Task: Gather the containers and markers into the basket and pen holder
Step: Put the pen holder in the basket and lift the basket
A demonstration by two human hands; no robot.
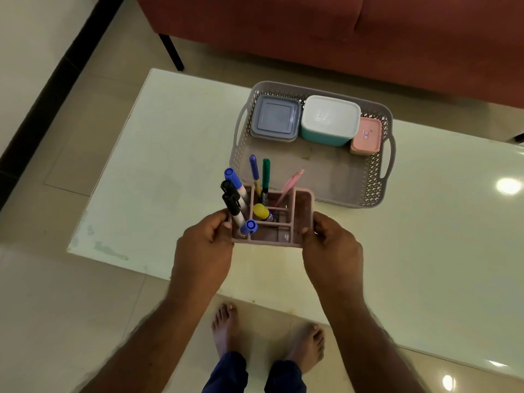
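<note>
The job is looking almost done. No pens or boxes are lying loose on the table [170, 154].

Nearest, both hands are holding the pink pen holder [279, 219], close to the near edge of the table. I cannot tell if it is sitting on the table or just above it. The left hand [202, 245] is gripping the left side, fingers curled tight on the wall. The right hand [331, 245] is gripping the right side, thumb hooked over the rim.

The markers [235, 199] are standing inside the holder, caps up. A yellow-capped tube is sitting in a middle slot.

Farther back, the grey basket [377, 177] is resting on the table. Three boxes [329, 120] are sitting along its far wall. The near part of the basket is bare. Maybe the holder is going there next.
</note>
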